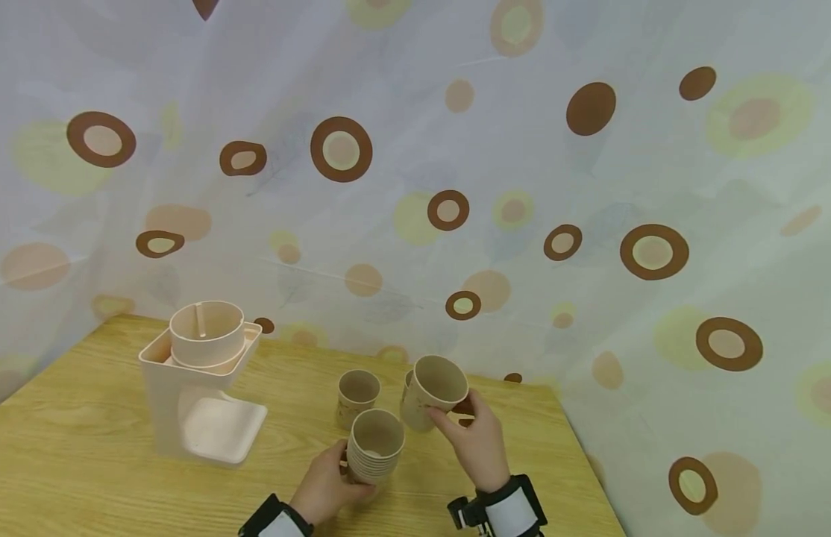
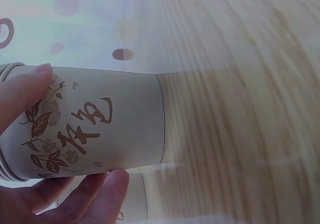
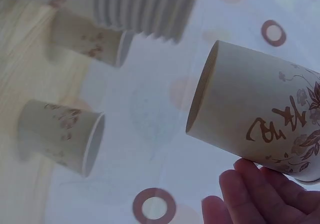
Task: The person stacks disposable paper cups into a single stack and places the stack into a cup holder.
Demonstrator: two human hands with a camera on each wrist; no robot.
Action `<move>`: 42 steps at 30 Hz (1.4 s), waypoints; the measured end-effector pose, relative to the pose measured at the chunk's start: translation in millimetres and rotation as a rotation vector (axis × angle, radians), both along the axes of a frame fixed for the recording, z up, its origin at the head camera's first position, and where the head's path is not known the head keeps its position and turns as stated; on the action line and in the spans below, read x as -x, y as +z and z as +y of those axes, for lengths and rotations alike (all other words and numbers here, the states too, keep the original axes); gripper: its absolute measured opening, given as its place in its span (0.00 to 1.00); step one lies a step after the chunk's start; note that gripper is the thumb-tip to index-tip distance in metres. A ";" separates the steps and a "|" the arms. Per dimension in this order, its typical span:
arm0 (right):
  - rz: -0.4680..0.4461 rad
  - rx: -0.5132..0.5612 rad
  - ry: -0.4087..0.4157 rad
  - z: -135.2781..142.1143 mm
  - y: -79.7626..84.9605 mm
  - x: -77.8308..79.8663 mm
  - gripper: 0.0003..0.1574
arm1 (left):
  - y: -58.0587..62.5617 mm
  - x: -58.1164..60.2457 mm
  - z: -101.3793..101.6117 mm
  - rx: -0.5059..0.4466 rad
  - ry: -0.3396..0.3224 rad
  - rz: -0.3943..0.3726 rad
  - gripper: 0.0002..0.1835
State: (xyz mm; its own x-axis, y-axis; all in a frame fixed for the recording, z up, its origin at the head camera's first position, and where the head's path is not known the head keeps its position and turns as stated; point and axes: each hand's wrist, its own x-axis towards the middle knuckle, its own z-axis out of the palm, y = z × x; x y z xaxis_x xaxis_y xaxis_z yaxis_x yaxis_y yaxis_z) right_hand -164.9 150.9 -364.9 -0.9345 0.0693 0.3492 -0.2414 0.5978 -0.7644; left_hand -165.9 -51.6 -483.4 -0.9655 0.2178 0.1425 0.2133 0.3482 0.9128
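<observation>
My left hand (image 1: 328,481) grips a stack of nested paper cups (image 1: 375,447) just above the table, its thumb and fingers on opposite sides of the printed lower cup (image 2: 95,119). In my right hand (image 1: 481,440) a single paper cup (image 1: 441,382) is held between thumb and fingers, raised and slightly tilted, its base visible in the right wrist view (image 3: 202,87). Behind that one, a standing cup (image 1: 414,418) is partly hidden. Another upright cup (image 1: 357,395) stands behind the stack. Brown flowers and lettering decorate the cups.
To the left stands a cream plastic device (image 1: 163,406) with a round open cylinder (image 1: 207,347) on top and a flat ledge (image 1: 224,432) low at its front. The wooden table (image 1: 66,447) meets a patterned sheet (image 1: 389,246) at the back and right.
</observation>
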 end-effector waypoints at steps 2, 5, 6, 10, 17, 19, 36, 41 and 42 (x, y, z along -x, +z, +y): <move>0.016 0.001 0.023 -4.4 3.5 -2.5 0.32 | -0.5 0.7 1.3 0.000 0.005 0.005 0.37; 0.020 0.006 0.065 -10.9 4.8 -5.2 0.32 | -1.4 1.7 3.3 0.002 0.006 0.009 0.37; 0.016 0.008 0.077 -13.0 4.4 -5.8 0.32 | -2.0 2.1 4.1 0.004 0.008 0.011 0.37; 0.002 0.004 0.114 -19.3 -0.9 -6.6 0.31 | -2.8 2.5 5.7 0.002 0.004 0.004 0.37; -0.009 -0.014 0.137 -25.7 -10.0 -1.6 0.30 | -3.5 2.9 5.3 -0.005 0.001 0.008 0.37; -0.004 -0.013 0.144 -26.9 -12.1 0.0 0.30 | -3.6 3.3 5.5 -0.002 0.002 0.011 0.37; -0.022 -0.031 0.184 -27.8 -20.0 -1.0 0.34 | 1.1 3.4 5.7 -0.002 -0.002 -0.007 0.37; -0.040 -0.028 0.195 -28.9 -22.0 -1.2 0.35 | 0.9 3.6 5.7 0.000 -0.009 -0.014 0.37; -0.042 -0.027 0.196 -29.1 -22.7 -1.4 0.34 | 0.7 3.5 5.8 -0.001 -0.010 -0.013 0.37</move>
State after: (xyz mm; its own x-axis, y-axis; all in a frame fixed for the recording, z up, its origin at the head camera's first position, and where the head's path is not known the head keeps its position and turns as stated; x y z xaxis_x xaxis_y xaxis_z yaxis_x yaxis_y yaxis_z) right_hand -163.4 121.7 -387.6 -0.9429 -0.1243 0.3089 -0.3234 0.5627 -0.7608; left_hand -169.4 -45.8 -482.6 -0.9651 0.2273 0.1302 0.2050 0.3456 0.9157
